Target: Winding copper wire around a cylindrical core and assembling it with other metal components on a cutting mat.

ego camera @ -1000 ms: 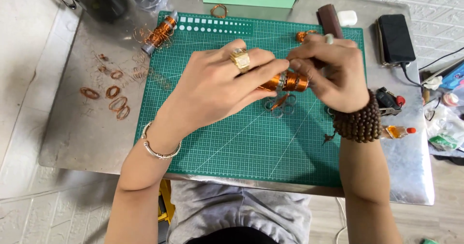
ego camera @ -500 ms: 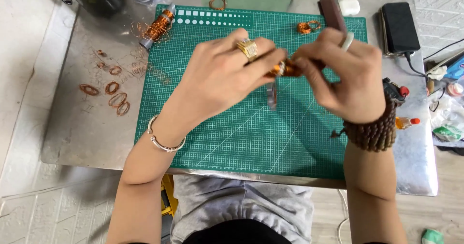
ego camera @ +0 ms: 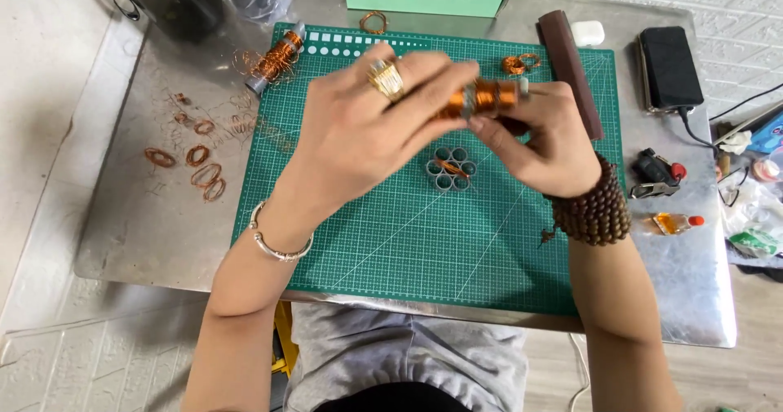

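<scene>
Both hands meet above the upper middle of a green gridded cutting mat [ego camera: 391, 241] that lies on a grey metal table [ego camera: 139, 232]. The left hand [ego camera: 367, 130], wearing a gold ring and a silver bracelet at the wrist, curls its fingers over one end of a spool wound with shiny copper wire [ego camera: 483, 97] and pinches it. The right hand [ego camera: 545, 139], with a dark wooden bead bracelet on its wrist, grips the spool's other end from below, fingers closed around it. The spool is held level in the air, clear of the mat. Directly beneath it on the mat lies a small cluster of grey metal rings bound with copper wire [ego camera: 449, 170]. Near the mat's top left corner rests a second, messier copper wire spool [ego camera: 277, 58], and loose copper wire loops [ego camera: 196, 163] are scattered on the table to the left.
</scene>
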